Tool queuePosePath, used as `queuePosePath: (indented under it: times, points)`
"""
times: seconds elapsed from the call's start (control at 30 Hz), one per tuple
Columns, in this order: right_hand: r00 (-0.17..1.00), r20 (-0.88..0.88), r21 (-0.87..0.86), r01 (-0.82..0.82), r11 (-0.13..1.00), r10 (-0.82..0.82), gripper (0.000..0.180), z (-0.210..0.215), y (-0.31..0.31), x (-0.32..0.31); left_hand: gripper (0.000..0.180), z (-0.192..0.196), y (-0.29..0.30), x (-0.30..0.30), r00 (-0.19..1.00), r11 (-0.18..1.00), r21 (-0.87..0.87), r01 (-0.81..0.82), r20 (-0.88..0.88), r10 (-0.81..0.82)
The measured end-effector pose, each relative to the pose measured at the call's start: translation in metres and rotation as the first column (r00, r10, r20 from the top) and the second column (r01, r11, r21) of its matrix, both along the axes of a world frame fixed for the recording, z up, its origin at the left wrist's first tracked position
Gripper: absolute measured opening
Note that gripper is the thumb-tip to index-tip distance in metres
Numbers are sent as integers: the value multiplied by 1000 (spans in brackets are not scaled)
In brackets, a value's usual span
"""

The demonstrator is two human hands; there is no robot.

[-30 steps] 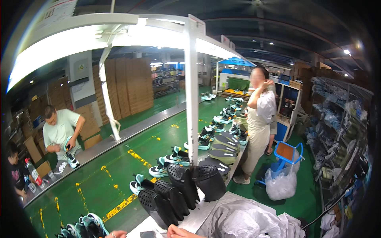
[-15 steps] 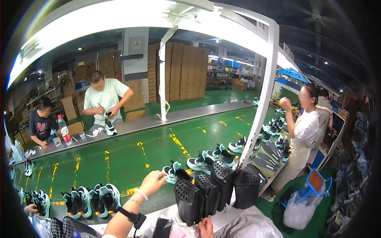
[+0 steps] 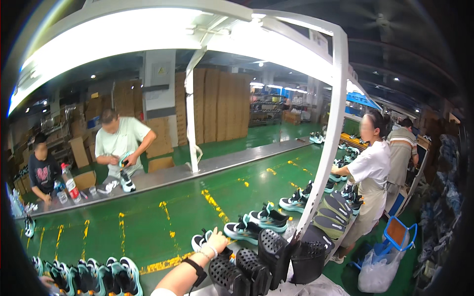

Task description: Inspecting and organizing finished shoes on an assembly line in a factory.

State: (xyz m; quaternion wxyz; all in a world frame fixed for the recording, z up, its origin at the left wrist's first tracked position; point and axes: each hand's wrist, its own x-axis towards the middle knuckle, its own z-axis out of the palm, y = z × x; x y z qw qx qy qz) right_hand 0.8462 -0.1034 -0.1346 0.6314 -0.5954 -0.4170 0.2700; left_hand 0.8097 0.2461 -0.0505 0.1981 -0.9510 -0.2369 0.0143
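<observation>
My left hand (image 3: 217, 240), with a beaded bracelet and a black wrist strap, reaches forward to a black and mint sneaker (image 3: 198, 240) on the green belt. Its fingers are closed at the shoe's upper, which they partly cover. Right of this shoe lie a second sneaker (image 3: 242, 229) and a third sneaker (image 3: 269, 217), both black with pale mint soles. Just beside my wrist stand black moulded pieces with round holes (image 3: 227, 277). My right hand is out of the picture.
More sneakers (image 3: 123, 276) line the belt's near left edge. A white post (image 3: 330, 128) rises beside a stack of olive soles (image 3: 332, 217). One co-worker (image 3: 375, 163) stands at right; another (image 3: 121, 140) handles a shoe across the belt (image 3: 148, 222). A blue-framed stool (image 3: 395, 237) stands right.
My left hand has moved forward and right onto the sneaker. My right hand has left the view. The co-worker at right has lowered a raised hand toward the shoes. The view has shifted.
</observation>
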Motion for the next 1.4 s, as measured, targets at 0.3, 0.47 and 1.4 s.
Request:
queuePosePath:
  times: [0.3,0.47,1.4]
  points:
    - [992,-121,-73,-45,996,36,17,10,0,-6,35,9,-7,39,893,959,64,276,352,-281]
    - [997,-55,-62,-63,996,60,13,17,1,-6,49,-1,-3,50,966,975,139,176,167,-198]
    - [226,961,-198,167,966,158,51,254,60,19,38,17,-164,-173,657,824,-317,-470,497,567]
